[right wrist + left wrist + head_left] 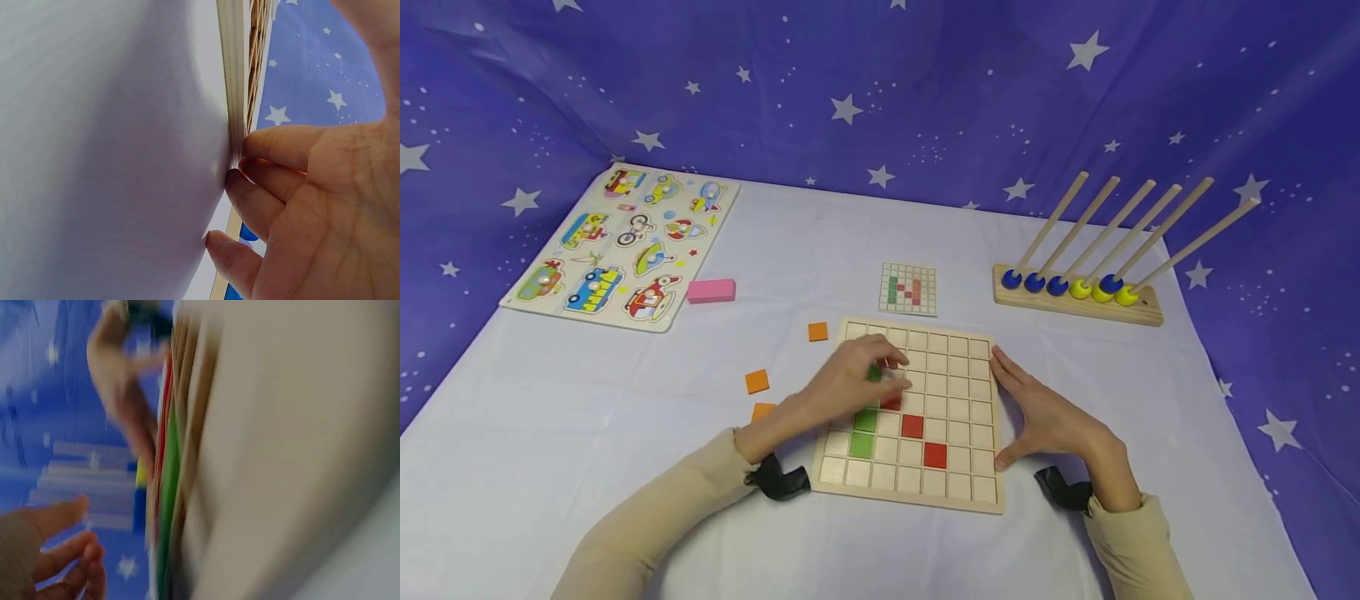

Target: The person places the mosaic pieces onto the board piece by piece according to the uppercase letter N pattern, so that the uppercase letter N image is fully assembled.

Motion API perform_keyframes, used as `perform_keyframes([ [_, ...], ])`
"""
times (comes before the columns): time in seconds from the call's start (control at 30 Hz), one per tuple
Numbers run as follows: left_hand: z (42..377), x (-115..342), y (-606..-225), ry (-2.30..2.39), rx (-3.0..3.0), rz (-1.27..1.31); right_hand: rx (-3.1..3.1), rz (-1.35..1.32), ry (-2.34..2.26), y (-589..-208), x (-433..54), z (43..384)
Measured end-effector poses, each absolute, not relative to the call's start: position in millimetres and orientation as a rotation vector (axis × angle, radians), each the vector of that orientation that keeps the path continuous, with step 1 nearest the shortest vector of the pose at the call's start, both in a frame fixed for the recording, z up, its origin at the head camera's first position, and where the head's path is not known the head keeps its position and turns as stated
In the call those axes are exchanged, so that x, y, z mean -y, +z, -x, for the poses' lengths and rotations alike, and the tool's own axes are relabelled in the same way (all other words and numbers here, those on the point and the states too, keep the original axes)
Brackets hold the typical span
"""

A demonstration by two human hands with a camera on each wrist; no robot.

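Note:
A wooden grid board (955, 408) lies on the white tabletop. Above its left half hovers my left hand (850, 379), thumb and fingers apart with nothing visible between them; in the left wrist view that hand (56, 550) is raised off the board. Under and beside it are green tiles (865, 419) in one column. A red tile (891, 402) is partly hidden by the fingers, and two more red tiles (912, 427) step down to the right. My right hand (1056, 417) touches the board's right edge with fingertips and thumb, as the right wrist view also shows.
Orange tiles (757, 381) lie left of the board, one partly covered by the left wrist. Behind the board is a small pattern card (928, 292). A pink block (711, 291) and a vehicle puzzle (625, 250) lie left. A peg stand (1075, 302) with beads stands back right.

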State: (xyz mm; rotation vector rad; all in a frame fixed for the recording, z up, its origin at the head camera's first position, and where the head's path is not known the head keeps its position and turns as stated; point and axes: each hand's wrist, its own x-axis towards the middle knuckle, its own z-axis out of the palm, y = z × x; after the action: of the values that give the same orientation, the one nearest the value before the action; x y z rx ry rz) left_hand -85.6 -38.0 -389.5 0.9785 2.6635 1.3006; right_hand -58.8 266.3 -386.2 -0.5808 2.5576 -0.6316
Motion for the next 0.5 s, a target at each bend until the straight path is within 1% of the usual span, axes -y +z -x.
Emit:
perform_keyframes([
  [0.1, 102.7, 56.8, -379.4, 1.443, -2.652, -0.794, -2.557, 0.583, -0.635, -385.9, -266.7, 58.5],
  [0.2, 119.1, 76.3, -373.7, 1.476, -2.713, -0.658, -2.557, 0.584, -0.64, -385.7, -266.8, 58.3],
  [0.37, 137.8, 107.2, -377.6, 1.349, -2.783, -0.437, -2.556, 0.588, -0.643, -385.0, -266.6, 57.8],
  [0.5, 146.5, 123.8, -384.0, 1.188, -2.776, -0.343, -2.559, 0.59, -0.643, -385.2, -266.6, 57.8],
])
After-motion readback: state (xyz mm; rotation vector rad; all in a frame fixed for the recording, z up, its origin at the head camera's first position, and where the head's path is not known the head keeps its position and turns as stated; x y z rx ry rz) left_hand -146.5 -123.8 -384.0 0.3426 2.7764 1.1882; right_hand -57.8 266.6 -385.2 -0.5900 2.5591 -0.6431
